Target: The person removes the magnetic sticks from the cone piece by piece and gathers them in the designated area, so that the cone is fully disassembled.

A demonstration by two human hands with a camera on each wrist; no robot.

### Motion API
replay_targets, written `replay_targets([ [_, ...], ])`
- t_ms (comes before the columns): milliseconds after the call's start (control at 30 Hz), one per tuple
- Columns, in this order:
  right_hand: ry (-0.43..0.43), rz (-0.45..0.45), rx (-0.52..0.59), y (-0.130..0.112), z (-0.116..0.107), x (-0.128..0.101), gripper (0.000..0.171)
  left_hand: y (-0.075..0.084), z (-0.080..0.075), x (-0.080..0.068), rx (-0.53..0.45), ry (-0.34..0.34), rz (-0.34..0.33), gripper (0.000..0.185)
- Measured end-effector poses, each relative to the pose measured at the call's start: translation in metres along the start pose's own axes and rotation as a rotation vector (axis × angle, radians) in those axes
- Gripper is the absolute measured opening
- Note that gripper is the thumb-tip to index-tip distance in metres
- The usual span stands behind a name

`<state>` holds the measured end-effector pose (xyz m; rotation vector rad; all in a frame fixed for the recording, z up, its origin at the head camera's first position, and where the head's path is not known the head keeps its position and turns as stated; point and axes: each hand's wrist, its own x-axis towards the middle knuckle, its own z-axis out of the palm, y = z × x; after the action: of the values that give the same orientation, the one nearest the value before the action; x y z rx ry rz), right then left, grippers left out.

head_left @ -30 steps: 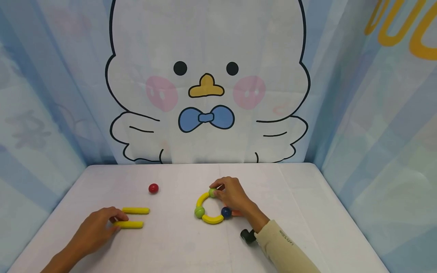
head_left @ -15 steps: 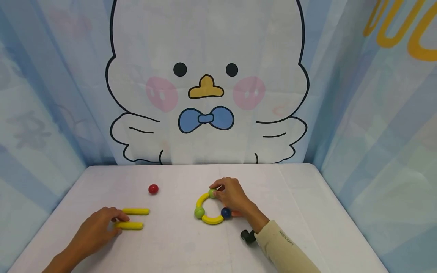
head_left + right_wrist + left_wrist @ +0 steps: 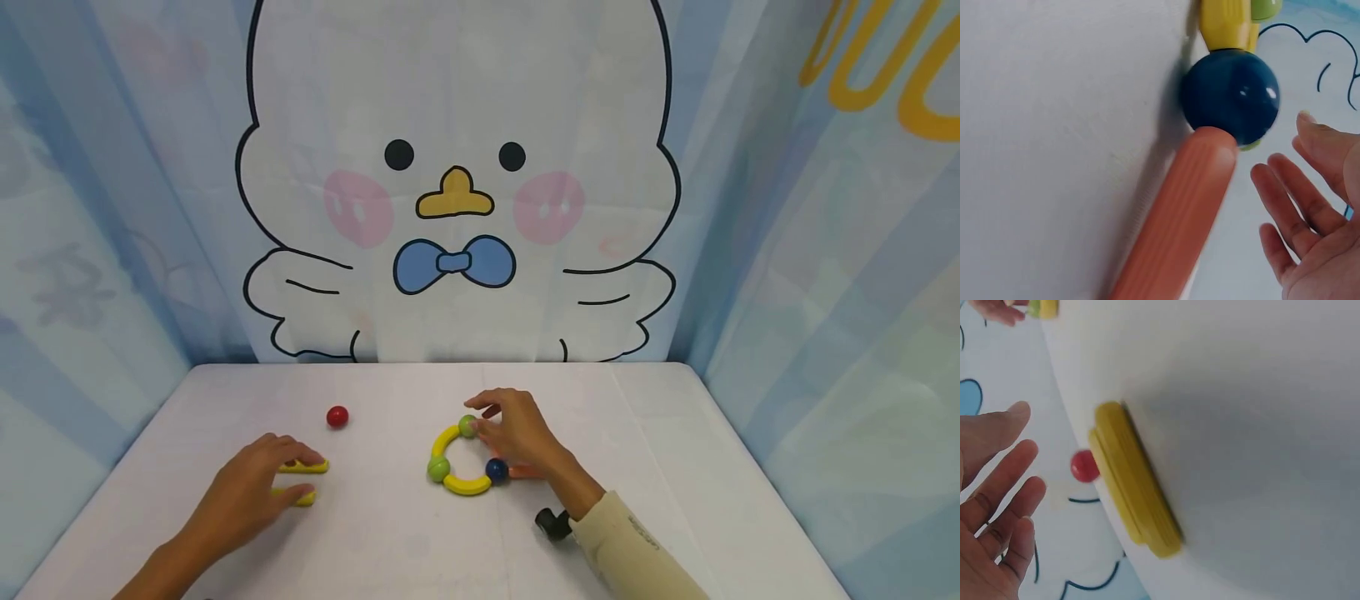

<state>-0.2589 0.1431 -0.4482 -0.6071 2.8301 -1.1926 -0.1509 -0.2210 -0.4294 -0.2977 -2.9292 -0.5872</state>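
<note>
On a white table [image 3: 420,550] walled at the back and both sides by pale blue curtains, with a big cartoon chick [image 3: 456,192] printed on the back one, small toy pieces lie spread out — no box or tray among them. Two straight yellow sticks [image 3: 303,467] lie side by side at about 8 o'clock from the table's middle; the left hand [image 3: 251,492] hovers over them with fingers straight and spread, holding nothing, and the left wrist view shows it apart from the sticks [image 3: 1132,481]. One red ball [image 3: 337,416] sits alone at 1 o'clock of the sticks. Near the middle lies a part-ring [image 3: 456,457]: two curved yellow pieces, two green balls, one blue ball [image 3: 496,470] and one orange stick [image 3: 525,472] touching the blue ball at its 3 o'clock. The right hand [image 3: 521,433] hangs over the ring's right side, fingers loose and open — the right wrist view shows them clear of the blue ball [image 3: 1232,97] and orange stick [image 3: 1175,219].
</note>
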Motion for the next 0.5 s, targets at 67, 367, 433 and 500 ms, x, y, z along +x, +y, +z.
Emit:
replay_targets([
  [67, 0.008, 0.005, -0.012, -0.002, -0.003, -0.003, 0.033, 0.01, 0.001, 0.002, -0.01, 0.019, 0.021, 0.04],
  [367, 0.051, 0.002, -0.04, -0.004, -0.014, -0.021, 0.033, 0.045, 0.014, 0.013, -0.08, 0.076, 0.1, 0.043],
  [433, 0.054, 0.008, -0.045, -0.004, -0.016, -0.026, 0.033, 0.051, 0.018, 0.016, -0.084, 0.089, 0.119, 0.045],
  [500, 0.059, 0.02, -0.055, -0.003, -0.018, -0.032, 0.034, 0.057, 0.022, 0.018, -0.097, 0.094, 0.133, 0.046],
])
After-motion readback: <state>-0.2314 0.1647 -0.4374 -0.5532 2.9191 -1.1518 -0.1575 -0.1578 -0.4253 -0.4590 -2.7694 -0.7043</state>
